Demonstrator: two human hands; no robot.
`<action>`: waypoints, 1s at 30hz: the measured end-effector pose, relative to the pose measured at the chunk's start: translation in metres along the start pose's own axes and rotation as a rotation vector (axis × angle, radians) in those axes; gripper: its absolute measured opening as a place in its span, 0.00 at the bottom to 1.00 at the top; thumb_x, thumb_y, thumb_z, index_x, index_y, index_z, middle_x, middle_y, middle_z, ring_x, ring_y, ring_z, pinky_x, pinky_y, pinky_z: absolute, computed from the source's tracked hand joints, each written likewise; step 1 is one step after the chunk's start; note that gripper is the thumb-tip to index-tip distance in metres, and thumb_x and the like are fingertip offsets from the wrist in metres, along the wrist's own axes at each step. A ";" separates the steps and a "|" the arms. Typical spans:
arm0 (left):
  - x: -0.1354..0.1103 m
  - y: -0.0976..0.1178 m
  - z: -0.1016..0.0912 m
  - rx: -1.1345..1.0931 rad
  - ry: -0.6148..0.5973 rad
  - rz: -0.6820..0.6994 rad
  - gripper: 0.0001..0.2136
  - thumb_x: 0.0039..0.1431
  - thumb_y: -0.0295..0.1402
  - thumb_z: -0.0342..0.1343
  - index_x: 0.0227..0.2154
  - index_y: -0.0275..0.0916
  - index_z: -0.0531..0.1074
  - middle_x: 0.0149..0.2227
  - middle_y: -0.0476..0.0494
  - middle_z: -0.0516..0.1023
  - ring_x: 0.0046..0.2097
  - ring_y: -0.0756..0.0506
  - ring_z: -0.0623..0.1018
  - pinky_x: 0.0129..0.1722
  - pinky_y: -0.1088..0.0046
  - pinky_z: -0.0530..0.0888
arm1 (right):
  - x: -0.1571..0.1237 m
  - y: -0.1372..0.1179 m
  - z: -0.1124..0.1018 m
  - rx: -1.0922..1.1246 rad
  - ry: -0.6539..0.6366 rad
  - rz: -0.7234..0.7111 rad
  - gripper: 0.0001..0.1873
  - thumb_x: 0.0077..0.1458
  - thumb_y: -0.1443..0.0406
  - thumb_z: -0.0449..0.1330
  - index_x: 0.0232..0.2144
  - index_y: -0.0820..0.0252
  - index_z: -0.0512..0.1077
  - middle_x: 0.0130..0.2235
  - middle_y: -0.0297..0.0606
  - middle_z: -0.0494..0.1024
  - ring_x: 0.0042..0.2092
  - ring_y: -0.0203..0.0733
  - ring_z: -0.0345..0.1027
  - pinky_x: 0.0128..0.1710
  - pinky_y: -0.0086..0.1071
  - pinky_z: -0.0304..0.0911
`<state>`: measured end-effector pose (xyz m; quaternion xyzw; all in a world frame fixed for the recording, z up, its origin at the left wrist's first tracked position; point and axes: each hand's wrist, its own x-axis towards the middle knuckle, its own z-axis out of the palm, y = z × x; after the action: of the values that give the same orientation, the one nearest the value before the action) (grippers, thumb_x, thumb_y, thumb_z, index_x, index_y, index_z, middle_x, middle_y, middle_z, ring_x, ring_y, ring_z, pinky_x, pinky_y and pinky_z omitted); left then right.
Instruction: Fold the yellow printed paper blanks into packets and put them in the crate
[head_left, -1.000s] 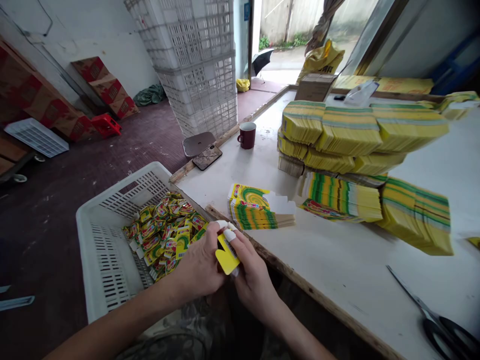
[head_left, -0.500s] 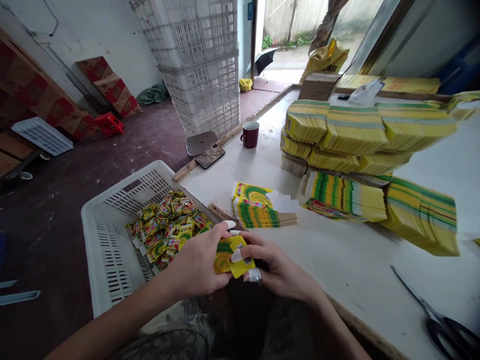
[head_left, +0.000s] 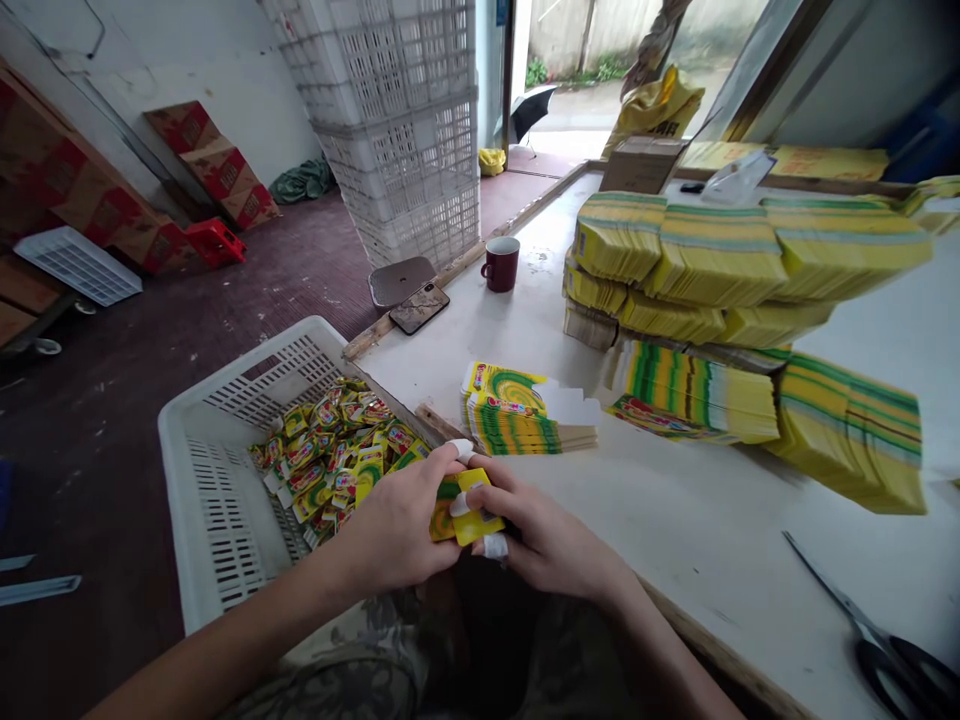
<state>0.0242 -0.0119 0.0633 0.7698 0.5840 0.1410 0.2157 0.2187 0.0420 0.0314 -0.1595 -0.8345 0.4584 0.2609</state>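
Between my two hands is a small yellow and green carton [head_left: 480,524], held over my lap at the table's edge. My left hand [head_left: 401,520] is closed round its left side. The fingers of my right hand [head_left: 536,520] press on its yellow end flap; white tape wraps some fingertips. Just beyond my hands, a short stack of flat printed cartons [head_left: 517,420] lies on the table with white flaps pointing right. To my left, a white plastic crate [head_left: 225,540] holds a heap of small yellow-green cartons [head_left: 330,455].
Bundles of flat cartons [head_left: 712,260] are piled on the white table [head_left: 660,520]. Black-handled scissors [head_left: 862,620] lie at the right. A maroon mug [head_left: 501,266] and a phone [head_left: 420,308] stand near the left edge. Tall stacked crates [head_left: 405,130] rise behind.
My right fingers have shifted slightly left, and the yellow flap sits closer against the carton. My left hand keeps its hold. The view has tilted a little.
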 end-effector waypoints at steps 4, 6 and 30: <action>-0.001 0.002 -0.001 0.072 0.047 0.060 0.32 0.48 0.31 0.60 0.55 0.41 0.51 0.50 0.39 0.73 0.49 0.38 0.75 0.47 0.61 0.73 | -0.003 0.001 0.013 -0.011 0.095 0.029 0.19 0.58 0.64 0.57 0.51 0.59 0.62 0.63 0.52 0.55 0.61 0.47 0.57 0.57 0.41 0.60; 0.000 0.004 0.000 0.067 0.044 0.072 0.33 0.50 0.33 0.60 0.56 0.41 0.50 0.50 0.38 0.72 0.50 0.38 0.75 0.48 0.61 0.73 | -0.007 0.004 0.023 0.081 0.140 0.056 0.33 0.58 0.61 0.58 0.61 0.60 0.50 0.65 0.53 0.51 0.64 0.48 0.53 0.60 0.43 0.56; 0.004 0.004 0.016 0.314 0.336 0.228 0.26 0.47 0.21 0.51 0.52 0.36 0.55 0.48 0.35 0.70 0.49 0.38 0.73 0.49 0.65 0.73 | 0.006 0.006 0.046 0.162 0.505 0.280 0.23 0.67 0.57 0.40 0.53 0.63 0.65 0.49 0.49 0.75 0.48 0.47 0.71 0.45 0.35 0.65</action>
<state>0.0365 -0.0113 0.0512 0.8203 0.5360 0.1979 -0.0242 0.1874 0.0170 0.0079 -0.3605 -0.6738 0.5011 0.4062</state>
